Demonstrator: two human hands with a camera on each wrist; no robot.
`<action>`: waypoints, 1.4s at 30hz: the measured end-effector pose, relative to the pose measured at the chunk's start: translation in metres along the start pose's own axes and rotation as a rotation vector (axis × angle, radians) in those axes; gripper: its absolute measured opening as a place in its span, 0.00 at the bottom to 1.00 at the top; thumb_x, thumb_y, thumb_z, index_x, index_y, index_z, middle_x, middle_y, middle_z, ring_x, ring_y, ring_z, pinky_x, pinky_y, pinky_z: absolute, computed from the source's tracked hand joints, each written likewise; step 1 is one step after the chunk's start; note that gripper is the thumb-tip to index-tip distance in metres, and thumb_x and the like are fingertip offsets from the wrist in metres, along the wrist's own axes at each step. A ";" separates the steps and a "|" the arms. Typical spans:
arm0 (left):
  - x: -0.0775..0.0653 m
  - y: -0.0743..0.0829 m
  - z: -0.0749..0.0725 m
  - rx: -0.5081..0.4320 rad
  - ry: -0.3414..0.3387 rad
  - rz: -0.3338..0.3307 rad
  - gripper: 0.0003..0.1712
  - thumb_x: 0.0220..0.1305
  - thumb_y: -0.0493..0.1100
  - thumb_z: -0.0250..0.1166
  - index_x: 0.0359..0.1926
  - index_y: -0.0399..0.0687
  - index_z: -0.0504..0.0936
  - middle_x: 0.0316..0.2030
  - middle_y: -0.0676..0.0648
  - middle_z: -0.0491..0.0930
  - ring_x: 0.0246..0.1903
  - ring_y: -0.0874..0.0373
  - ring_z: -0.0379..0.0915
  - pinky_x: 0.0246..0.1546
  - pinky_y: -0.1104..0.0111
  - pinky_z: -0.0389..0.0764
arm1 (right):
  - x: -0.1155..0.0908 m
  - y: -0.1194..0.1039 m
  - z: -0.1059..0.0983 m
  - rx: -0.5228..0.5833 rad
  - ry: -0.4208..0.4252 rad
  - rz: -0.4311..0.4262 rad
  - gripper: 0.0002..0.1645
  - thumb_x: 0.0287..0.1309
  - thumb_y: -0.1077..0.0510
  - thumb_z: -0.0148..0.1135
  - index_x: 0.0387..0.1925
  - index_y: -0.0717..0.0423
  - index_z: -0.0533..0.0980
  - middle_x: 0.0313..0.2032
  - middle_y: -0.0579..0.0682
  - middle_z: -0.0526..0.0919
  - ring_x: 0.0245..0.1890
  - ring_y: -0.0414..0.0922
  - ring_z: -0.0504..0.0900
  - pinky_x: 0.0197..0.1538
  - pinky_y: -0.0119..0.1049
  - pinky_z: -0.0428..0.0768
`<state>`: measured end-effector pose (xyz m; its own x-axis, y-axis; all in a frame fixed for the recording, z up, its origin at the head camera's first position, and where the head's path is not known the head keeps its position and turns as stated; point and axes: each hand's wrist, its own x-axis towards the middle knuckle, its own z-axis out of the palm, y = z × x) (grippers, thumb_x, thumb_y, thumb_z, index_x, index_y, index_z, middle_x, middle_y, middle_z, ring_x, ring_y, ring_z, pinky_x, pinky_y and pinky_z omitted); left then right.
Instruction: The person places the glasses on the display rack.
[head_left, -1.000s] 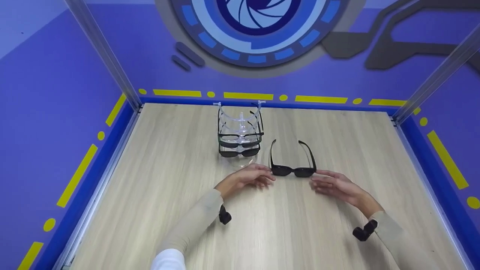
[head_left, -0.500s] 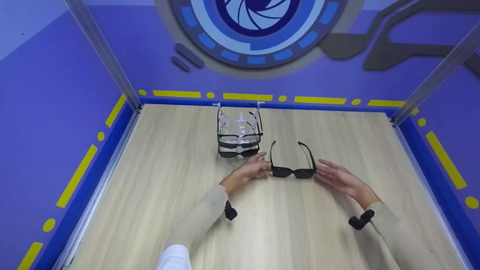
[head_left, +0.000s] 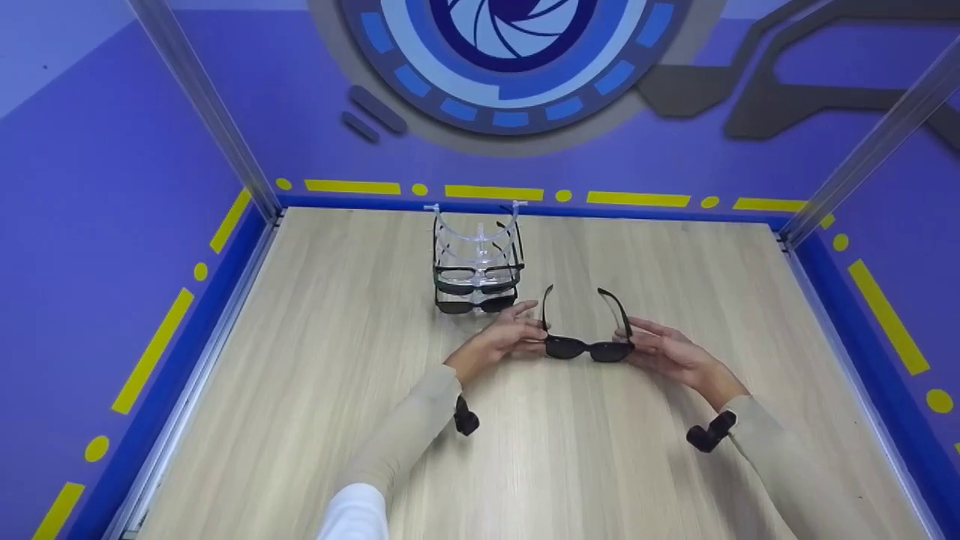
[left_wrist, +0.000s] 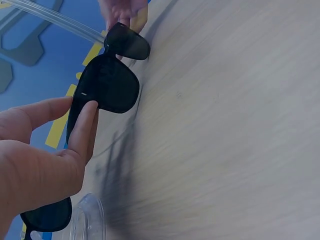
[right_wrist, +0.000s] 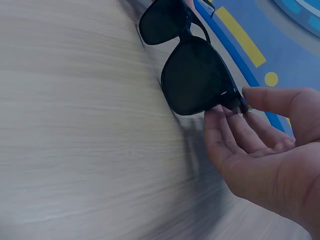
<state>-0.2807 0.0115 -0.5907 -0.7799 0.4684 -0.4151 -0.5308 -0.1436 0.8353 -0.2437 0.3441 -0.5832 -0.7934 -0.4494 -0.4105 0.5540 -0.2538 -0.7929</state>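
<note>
A pair of black sunglasses (head_left: pixel 566 347) is held between both hands, lenses toward me and temples unfolded toward the back. My left hand (head_left: pixel 504 335) pinches the frame's left corner; the left wrist view has thumb and fingers on either side of it. At the opposite corner, my right hand (head_left: pixel 675 356) holds the frame by the hinge, fingertips partly behind the lens (right_wrist: pixel 192 75). Shadows fall on the table below the frame in both wrist views. Just left of my left hand, a clear display stand (head_left: pixel 480 239) carries other eyewear, the lowest being dark sunglasses (head_left: pixel 454 307).
Above those on the stand sit another dark pair (head_left: pixel 456 289) and black-framed glasses with clear lenses (head_left: pixel 457 268). The stand's top arch bears no glasses. Blue panels (head_left: pixel 247 97) with metal posts enclose the wooden table (head_left: pixel 360 315) at the back and sides.
Both hands have closed in on the sunglasses' corners and now grip them. The sunglasses have shifted slightly toward me, and the right hand has moved left.
</note>
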 end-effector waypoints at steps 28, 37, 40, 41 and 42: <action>-0.043 0.037 0.022 0.076 -0.169 0.024 0.48 0.64 0.23 0.63 0.80 0.49 0.54 0.40 0.48 0.84 0.39 0.58 0.85 0.49 0.62 0.89 | -0.051 -0.027 0.013 -0.207 -0.047 -0.175 0.35 0.71 0.72 0.53 0.76 0.56 0.61 0.54 0.50 0.86 0.56 0.41 0.85 0.62 0.35 0.83; -0.058 0.051 0.032 0.039 -0.144 0.073 0.47 0.64 0.25 0.65 0.79 0.48 0.57 0.39 0.49 0.85 0.41 0.57 0.85 0.48 0.63 0.89 | -0.061 -0.040 0.027 -0.187 -0.012 -0.228 0.33 0.70 0.73 0.54 0.72 0.51 0.67 0.53 0.49 0.85 0.54 0.40 0.86 0.61 0.35 0.84; -0.065 0.056 0.033 0.033 -0.130 0.078 0.47 0.64 0.25 0.65 0.79 0.48 0.57 0.39 0.50 0.85 0.40 0.58 0.85 0.48 0.64 0.89 | -0.063 -0.042 0.032 -0.172 -0.019 -0.224 0.32 0.70 0.73 0.53 0.71 0.52 0.68 0.53 0.49 0.85 0.54 0.41 0.86 0.61 0.35 0.84; -0.068 0.059 0.033 0.036 -0.125 0.080 0.46 0.64 0.25 0.65 0.79 0.47 0.57 0.39 0.50 0.85 0.40 0.58 0.85 0.48 0.63 0.89 | -0.063 -0.043 0.034 -0.166 -0.021 -0.222 0.31 0.71 0.73 0.53 0.71 0.52 0.68 0.53 0.49 0.85 0.54 0.41 0.86 0.61 0.35 0.84; -0.071 0.061 0.033 0.040 -0.122 0.081 0.46 0.65 0.25 0.65 0.79 0.47 0.56 0.39 0.50 0.86 0.40 0.58 0.85 0.49 0.63 0.89 | -0.064 -0.044 0.036 -0.157 -0.025 -0.219 0.31 0.71 0.72 0.52 0.71 0.52 0.68 0.53 0.50 0.85 0.55 0.41 0.86 0.61 0.35 0.84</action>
<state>-0.2471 -0.0014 -0.4986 -0.7723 0.5593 -0.3011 -0.4522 -0.1512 0.8790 -0.2082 0.3527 -0.5057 -0.8827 -0.4196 -0.2115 0.3219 -0.2120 -0.9227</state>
